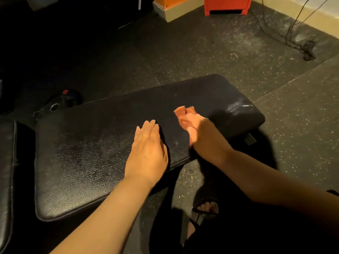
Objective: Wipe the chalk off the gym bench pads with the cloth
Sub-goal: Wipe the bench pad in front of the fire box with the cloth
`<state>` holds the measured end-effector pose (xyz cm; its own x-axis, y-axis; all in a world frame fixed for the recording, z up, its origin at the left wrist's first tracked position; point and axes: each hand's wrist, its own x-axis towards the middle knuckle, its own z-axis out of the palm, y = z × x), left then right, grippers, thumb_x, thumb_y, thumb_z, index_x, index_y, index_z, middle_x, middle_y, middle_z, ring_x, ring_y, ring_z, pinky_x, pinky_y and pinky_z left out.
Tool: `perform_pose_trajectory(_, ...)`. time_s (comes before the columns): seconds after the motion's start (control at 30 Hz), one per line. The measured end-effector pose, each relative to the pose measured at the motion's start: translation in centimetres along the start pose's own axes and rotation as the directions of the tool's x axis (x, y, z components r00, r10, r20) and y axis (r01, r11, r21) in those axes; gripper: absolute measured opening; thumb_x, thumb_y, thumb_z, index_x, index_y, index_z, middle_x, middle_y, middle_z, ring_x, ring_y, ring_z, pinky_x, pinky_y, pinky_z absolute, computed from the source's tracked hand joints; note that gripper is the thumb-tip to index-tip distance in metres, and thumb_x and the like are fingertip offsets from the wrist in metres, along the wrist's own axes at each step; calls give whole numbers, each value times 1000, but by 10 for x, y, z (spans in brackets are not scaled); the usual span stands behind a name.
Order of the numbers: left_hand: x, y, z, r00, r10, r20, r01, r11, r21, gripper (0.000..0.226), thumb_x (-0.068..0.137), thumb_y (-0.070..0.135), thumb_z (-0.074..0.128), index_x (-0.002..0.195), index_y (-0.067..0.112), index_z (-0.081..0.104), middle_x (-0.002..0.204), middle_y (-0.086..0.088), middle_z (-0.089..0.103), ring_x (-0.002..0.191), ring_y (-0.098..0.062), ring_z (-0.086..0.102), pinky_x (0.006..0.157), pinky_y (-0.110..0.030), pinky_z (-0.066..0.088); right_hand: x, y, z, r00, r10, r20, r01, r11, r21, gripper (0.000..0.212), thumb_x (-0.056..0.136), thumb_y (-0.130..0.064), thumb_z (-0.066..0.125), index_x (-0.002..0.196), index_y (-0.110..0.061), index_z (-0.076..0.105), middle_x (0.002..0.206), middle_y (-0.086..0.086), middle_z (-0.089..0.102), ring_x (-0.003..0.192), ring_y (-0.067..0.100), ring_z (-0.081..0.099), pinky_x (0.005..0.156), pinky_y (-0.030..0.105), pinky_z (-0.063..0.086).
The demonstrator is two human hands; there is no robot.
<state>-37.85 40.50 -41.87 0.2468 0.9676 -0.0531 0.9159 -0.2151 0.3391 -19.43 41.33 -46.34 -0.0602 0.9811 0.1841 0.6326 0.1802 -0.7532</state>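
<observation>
While seemingly steadying the black pebbled-vinyl bench pad [82,162] with left hand [148,153] flat mid-pad, fingers straight, grips crumpled rust-orange cloth [183,116] in right hand [205,142] on the pad's far half, just short of whitish chalk smear [240,107] at its far corner.

Two hands [147,151] [207,140], one cloth [183,116], two pads [88,158] [7,162]

Gym, clearly: speckled rubber floor [201,52] is laid throughout, a black padded surface [88,158] is set on it, and what looks like a weight plate [62,102] is left nearby.
</observation>
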Motion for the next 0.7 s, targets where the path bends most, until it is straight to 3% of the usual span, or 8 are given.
perform_pose_trajectory(0.07,0,-1,1,1000,11,-16,-11,1000,-21,54,104,22,37,156,12,27,165,1,17,154,-17,2,123,-30,0,-5,-20,15,999,31,-24,-30,998,48,38,100,-9,41,134,-13,59,125,7,60,117,20,58,102,37,48)
perform_pose_trajectory(0.2,1,-1,1,996,-44,-82,27,980,-197,50,103,17,38,152,13,35,162,-3,27,152,-13,12,126,-37,11,-6,-29,23,968,-67,243,59,998,39,42,103,-10,45,146,-5,48,152,13,45,143,23,37,118,14,9)
perform_pose_trajectory(0.27,1,-2,1,995,-53,-81,37,982,-185,50,103,16,38,153,11,34,164,-1,24,153,-13,9,126,-34,7,3,-13,13,978,-11,208,13,1000,-10,40,100,-13,45,138,-9,57,141,13,55,133,25,48,119,27,21)
perform_pose_trajectory(0.37,3,-5,6,999,-7,-51,3,997,-78,51,104,20,37,154,10,33,164,1,22,154,-13,6,125,-28,-2,14,3,-2,979,203,14,-203,977,68,39,92,-18,39,118,-10,67,116,10,64,107,25,62,97,42,50)
perform_pose_trajectory(0.5,12,-2,6,998,-66,-18,63,988,-141,51,97,13,42,147,14,46,157,1,37,151,-16,20,126,-33,4,12,-33,17,986,115,122,-118,993,15,44,99,-7,40,139,-12,57,148,8,49,140,27,40,117,45,32)
perform_pose_trajectory(0.6,27,10,1,974,-216,-63,169,887,-431,39,85,28,37,115,27,61,119,6,64,119,-22,55,110,-54,38,15,-51,21,949,156,273,-255,891,376,38,104,-17,39,134,-22,62,152,8,47,143,19,40,123,38,26)
perform_pose_trajectory(0.63,31,15,3,966,-240,-93,177,882,-437,40,86,35,36,117,26,59,119,4,62,118,-23,54,109,-56,38,18,-53,14,930,211,302,-343,795,501,34,104,-22,42,121,-25,71,143,9,57,133,18,53,118,38,36)
perform_pose_trajectory(0.7,32,27,11,974,-209,-82,188,959,-214,53,95,46,35,140,20,45,148,-6,43,141,-29,34,122,-57,14,19,-45,5,915,331,231,-401,677,617,33,104,-25,45,105,-23,78,117,1,73,110,11,67,98,27,53)
